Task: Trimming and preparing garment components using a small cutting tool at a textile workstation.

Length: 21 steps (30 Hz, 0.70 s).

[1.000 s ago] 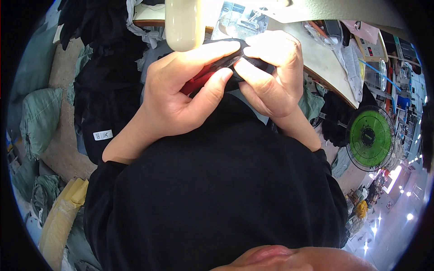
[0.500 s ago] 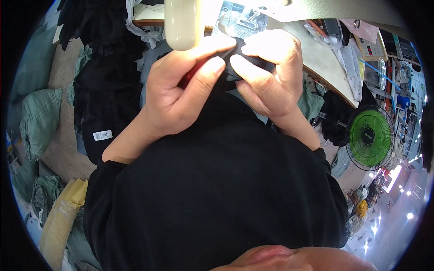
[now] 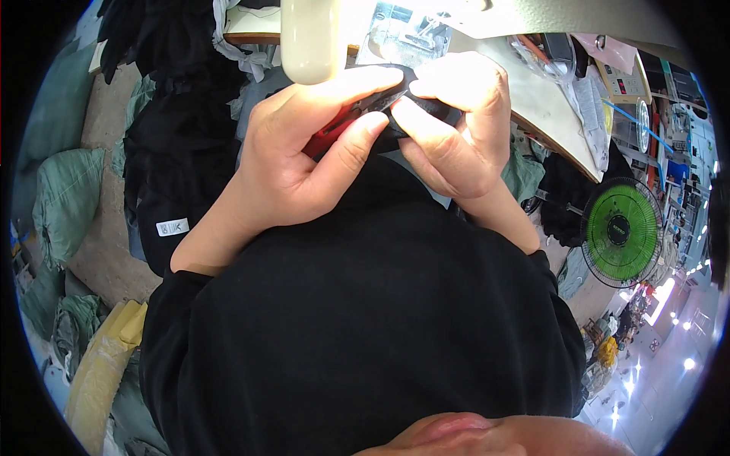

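Note:
My left hand (image 3: 293, 156) is closed around small red-handled thread snips (image 3: 328, 139), and their dark blades point toward the right hand's fingertips. Dark cloth (image 3: 386, 144) lies bunched between and below my fingers. My right hand (image 3: 465, 129) pinches that black cloth between thumb and fingers, close to the snip tips. Both hands are in front of a sewing machine, just short of its shiny metal plate (image 3: 403, 36). Strong lamp light washes out parts of the fingers, and the cloth's shape is largely hidden by them.
The machine's cream rounded head (image 3: 310, 42) hangs just beyond my left hand. To the right are the white tabletop (image 3: 544, 114), a control box (image 3: 625, 80) and a green fan (image 3: 622, 232). Dark garments (image 3: 179, 144) are heaped at the left, with green sacks (image 3: 70, 197) beyond.
My left thumb has dropped away from the index finger, bringing the red snips and their blades into view. The right hand has shifted only slightly and still pinches the cloth.

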Each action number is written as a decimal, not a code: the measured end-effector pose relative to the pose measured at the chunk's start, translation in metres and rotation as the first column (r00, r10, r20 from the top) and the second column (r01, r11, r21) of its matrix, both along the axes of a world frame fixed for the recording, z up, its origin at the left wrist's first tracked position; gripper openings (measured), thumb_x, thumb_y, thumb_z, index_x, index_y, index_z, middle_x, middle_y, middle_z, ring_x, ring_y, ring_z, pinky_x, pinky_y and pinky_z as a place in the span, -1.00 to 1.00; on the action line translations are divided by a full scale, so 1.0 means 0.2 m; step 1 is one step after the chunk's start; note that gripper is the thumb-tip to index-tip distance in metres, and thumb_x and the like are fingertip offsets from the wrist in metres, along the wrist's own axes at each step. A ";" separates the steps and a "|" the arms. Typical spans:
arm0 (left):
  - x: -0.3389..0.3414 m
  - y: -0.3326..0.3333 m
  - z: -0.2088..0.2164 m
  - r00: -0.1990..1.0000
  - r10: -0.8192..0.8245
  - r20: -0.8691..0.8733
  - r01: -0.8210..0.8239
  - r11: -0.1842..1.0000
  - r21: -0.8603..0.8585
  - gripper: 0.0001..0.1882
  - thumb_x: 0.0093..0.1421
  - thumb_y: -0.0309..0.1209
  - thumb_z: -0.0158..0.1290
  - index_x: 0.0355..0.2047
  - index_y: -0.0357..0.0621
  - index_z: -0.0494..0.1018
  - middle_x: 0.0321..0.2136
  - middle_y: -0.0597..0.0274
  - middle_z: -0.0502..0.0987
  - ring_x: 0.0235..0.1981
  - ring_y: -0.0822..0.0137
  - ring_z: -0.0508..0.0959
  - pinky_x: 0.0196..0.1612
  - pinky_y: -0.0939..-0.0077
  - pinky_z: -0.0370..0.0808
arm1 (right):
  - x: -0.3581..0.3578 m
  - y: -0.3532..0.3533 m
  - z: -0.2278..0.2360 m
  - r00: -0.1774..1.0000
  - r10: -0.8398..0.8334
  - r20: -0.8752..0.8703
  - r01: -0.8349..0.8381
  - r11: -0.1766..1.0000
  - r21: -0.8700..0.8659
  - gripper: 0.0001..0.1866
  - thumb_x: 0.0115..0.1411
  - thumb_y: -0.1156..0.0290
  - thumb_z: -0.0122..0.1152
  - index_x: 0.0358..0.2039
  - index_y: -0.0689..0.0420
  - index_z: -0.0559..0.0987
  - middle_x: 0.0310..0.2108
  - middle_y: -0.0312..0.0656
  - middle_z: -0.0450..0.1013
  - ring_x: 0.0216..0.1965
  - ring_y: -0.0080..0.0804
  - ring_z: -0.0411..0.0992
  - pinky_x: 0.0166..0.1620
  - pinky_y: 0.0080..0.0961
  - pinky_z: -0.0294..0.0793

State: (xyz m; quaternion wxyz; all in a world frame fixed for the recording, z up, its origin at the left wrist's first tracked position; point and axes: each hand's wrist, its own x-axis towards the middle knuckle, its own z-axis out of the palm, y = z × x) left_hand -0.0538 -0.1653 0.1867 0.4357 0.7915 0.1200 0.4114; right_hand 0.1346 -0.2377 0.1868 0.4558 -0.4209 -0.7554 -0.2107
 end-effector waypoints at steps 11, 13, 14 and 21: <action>-0.01 -0.01 -0.03 0.995 0.089 0.052 -0.083 0.991 -0.108 -0.76 0.29 -0.58 0.10 -0.03 -0.32 0.55 -0.40 0.27 0.60 -0.52 0.59 0.44 -0.43 0.72 0.36 | 0.00 0.00 0.00 1.000 0.001 -0.031 -0.001 1.000 -0.006 -0.77 -0.25 0.35 0.29 -0.49 0.10 0.63 -0.37 -0.19 0.44 -0.35 -0.27 0.42 -0.27 -0.31 0.36; -0.02 -0.03 -0.05 0.993 0.088 0.084 -0.064 0.965 -0.255 -0.77 0.30 -0.57 0.10 -0.04 -0.35 0.54 -0.42 0.34 0.56 -0.51 0.69 0.37 -0.43 0.78 0.32 | 0.00 -0.01 0.00 0.999 0.012 -0.031 -0.012 1.000 -0.009 -0.77 -0.25 0.35 0.28 -0.49 0.10 0.63 -0.38 -0.18 0.44 -0.36 -0.27 0.42 -0.27 -0.31 0.36; -0.02 -0.03 -0.05 0.994 0.084 0.071 -0.063 0.964 -0.257 -0.77 0.31 -0.58 0.09 -0.04 -0.36 0.53 -0.41 0.37 0.56 -0.51 0.70 0.37 -0.42 0.79 0.30 | 0.02 -0.04 0.02 0.999 0.032 -0.011 -0.033 0.995 -0.093 -0.66 -0.31 0.44 0.31 -0.39 0.14 0.65 -0.30 -0.14 0.44 -0.27 -0.20 0.42 -0.18 -0.26 0.40; -0.01 -0.01 -0.02 0.965 0.036 0.260 0.086 0.893 -0.441 -0.75 0.35 -0.62 0.01 0.03 -0.39 0.44 -0.35 0.41 0.51 -0.42 0.73 0.36 -0.35 0.84 0.27 | 0.04 -0.05 0.02 0.998 0.057 0.013 -0.054 0.984 -0.172 -0.52 -0.38 0.55 0.32 -0.28 0.18 0.67 -0.22 -0.08 0.44 -0.17 -0.13 0.42 -0.09 -0.21 0.44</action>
